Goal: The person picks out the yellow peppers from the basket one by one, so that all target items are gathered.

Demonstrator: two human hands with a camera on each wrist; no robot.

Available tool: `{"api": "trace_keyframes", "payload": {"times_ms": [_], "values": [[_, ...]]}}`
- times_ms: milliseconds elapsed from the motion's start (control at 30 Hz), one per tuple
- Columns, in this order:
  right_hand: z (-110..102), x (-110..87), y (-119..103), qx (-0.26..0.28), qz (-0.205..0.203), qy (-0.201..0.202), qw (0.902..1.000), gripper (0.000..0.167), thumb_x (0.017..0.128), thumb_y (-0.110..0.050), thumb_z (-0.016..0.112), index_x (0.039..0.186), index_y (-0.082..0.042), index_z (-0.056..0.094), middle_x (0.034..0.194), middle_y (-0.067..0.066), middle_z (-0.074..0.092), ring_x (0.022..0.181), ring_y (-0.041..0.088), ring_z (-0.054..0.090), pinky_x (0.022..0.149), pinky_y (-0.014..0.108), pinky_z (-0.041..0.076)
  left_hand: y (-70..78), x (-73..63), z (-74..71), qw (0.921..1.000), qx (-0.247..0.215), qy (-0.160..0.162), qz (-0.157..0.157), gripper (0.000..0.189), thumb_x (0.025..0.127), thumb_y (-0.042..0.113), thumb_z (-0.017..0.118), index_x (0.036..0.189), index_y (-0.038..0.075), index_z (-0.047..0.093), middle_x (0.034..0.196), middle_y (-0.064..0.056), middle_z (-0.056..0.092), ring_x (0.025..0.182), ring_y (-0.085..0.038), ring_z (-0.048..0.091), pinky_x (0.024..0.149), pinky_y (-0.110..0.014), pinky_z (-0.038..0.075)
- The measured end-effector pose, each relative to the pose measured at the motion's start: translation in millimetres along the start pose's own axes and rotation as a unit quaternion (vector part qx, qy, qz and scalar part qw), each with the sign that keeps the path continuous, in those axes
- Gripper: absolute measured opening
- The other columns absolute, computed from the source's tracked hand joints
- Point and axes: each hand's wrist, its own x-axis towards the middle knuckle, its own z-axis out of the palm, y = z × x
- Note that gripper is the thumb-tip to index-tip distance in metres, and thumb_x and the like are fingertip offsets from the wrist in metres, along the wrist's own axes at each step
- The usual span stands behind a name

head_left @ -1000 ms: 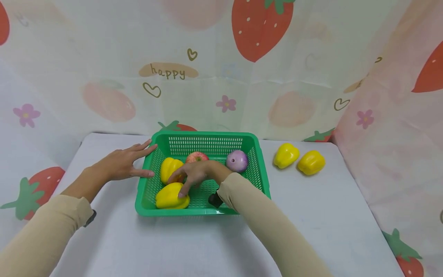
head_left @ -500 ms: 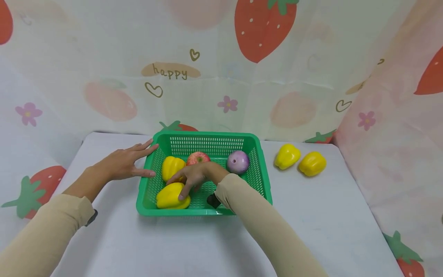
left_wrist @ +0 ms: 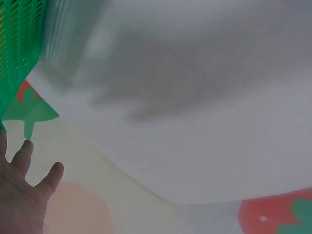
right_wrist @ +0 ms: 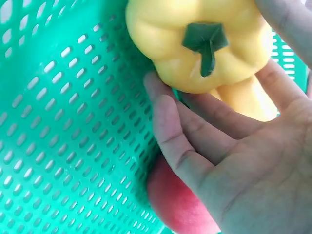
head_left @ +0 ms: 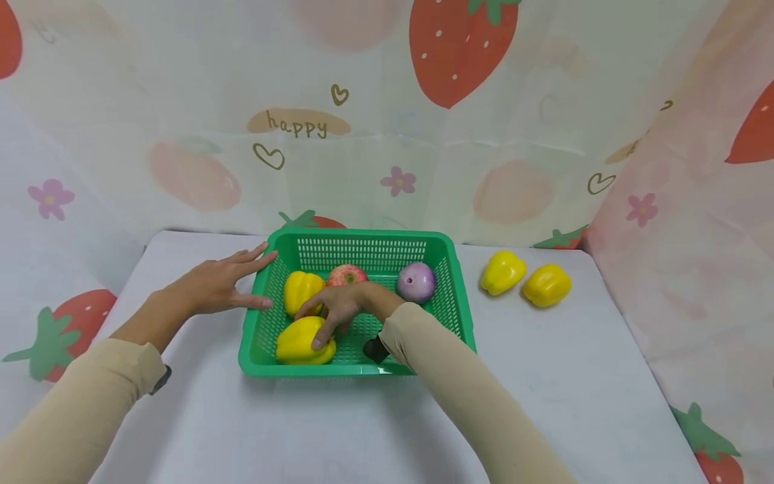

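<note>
In the head view my right hand [head_left: 341,306] reaches into a green plastic basket [head_left: 357,370] and grips the nearer yellow bell pepper [head_left: 302,341], thumb on one side and fingers on the other. Its green stem [right_wrist: 207,44] faces the right wrist camera. Behind it sits a second yellow bell pepper [head_left: 302,292], partly covered by the fingers. A red apple [head_left: 347,274] lies just beyond the hand, and a purple round vegetable [head_left: 416,282] is at the basket's right. My left hand [head_left: 214,286] spreads its straight fingers over the basket's left rim.
Two more yellow bell peppers, one paler [head_left: 503,272] and one deeper yellow [head_left: 547,286], lie on the white table [head_left: 544,376] right of the basket. A cloth backdrop [head_left: 363,161] printed with strawberries rises behind and along the sides.
The gripped bell pepper has shifted very slightly to the right and up with my right hand. The left hand stays at the basket rim.
</note>
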Motion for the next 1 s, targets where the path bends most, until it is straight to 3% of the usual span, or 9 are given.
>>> {"api": "trace_keyframes", "payload": {"times_ms": [200, 433, 567, 700, 800, 1000], "values": [[-4.1, -13.4, -0.1, -0.042, -0.011, 0.041, 0.9982, 0.069, 0.085, -0.031, 0.081, 0.147, -0.024, 0.050, 0.137, 0.007, 0.050, 0.116, 0.020, 0.051, 0.091, 0.030, 0.053, -1.9, 1.5, 0.5, 1.0000, 0.005, -0.004, -0.002, 0.099, 0.083, 0.072, 0.061, 0.159, 0.019, 0.024, 0.165, -0.014, 0.016, 0.143, -0.050, 0.027, 0.104, -0.074, 0.029], [-10.0, -36.7, -2.0, -0.099, -0.048, 0.086, 0.9902, 0.069, 0.088, -0.039, 0.075, 0.149, -0.022, 0.047, 0.132, 0.004, 0.048, 0.114, 0.021, 0.049, 0.091, 0.027, 0.048, -2.6, 1.2, 0.3, 0.9999, 0.005, -0.010, -0.004, 0.098, 0.084, 0.069, 0.063, 0.159, 0.019, 0.024, 0.165, -0.014, 0.015, 0.143, -0.050, 0.026, 0.104, -0.074, 0.029], [-13.9, -50.8, 0.9, -0.084, -0.069, 0.099, 0.9892, 0.068, 0.090, -0.038, 0.073, 0.149, -0.020, 0.047, 0.140, 0.001, 0.043, 0.121, 0.021, 0.049, 0.096, 0.027, 0.047, -1.6, 0.9, 0.3, 0.9999, 0.006, -0.010, -0.001, 0.097, 0.085, 0.066, 0.064, 0.159, 0.018, 0.025, 0.165, -0.014, 0.015, 0.143, -0.049, 0.026, 0.105, -0.074, 0.028], [-20.0, -67.7, 3.7, -0.052, -0.083, 0.116, 0.9884, 0.067, 0.091, -0.035, 0.072, 0.150, -0.018, 0.046, 0.134, -0.003, 0.055, 0.118, 0.019, 0.053, 0.097, 0.028, 0.048, -0.6, 0.0, -1.0, 0.9999, 0.007, -0.007, 0.005, 0.097, 0.085, 0.066, 0.064, 0.159, 0.017, 0.025, 0.165, -0.015, 0.015, 0.143, -0.049, 0.027, 0.106, -0.074, 0.027], [-24.6, -83.6, 6.0, -0.050, -0.098, 0.138, 0.9843, 0.066, 0.092, -0.034, 0.071, 0.150, -0.017, 0.044, 0.125, -0.003, 0.060, 0.113, 0.018, 0.055, 0.095, 0.028, 0.050, 0.2, -0.3, -1.8, 0.9999, 0.005, -0.007, 0.005, 0.098, 0.085, 0.067, 0.063, 0.159, 0.017, 0.025, 0.165, -0.015, 0.015, 0.143, -0.049, 0.027, 0.106, -0.074, 0.027], [-34.3, -119.9, 15.9, -0.047, -0.115, 0.193, 0.9732, 0.064, 0.093, -0.030, 0.071, 0.150, -0.018, 0.044, 0.128, -0.001, 0.061, 0.111, 0.020, 0.058, 0.097, 0.030, 0.051, 0.3, 1.1, -0.9, 1.0000, 0.003, -0.007, 0.003, 0.098, 0.085, 0.067, 0.064, 0.159, 0.018, 0.024, 0.165, -0.017, 0.016, 0.141, -0.052, 0.030, 0.106, -0.074, 0.027]]}}
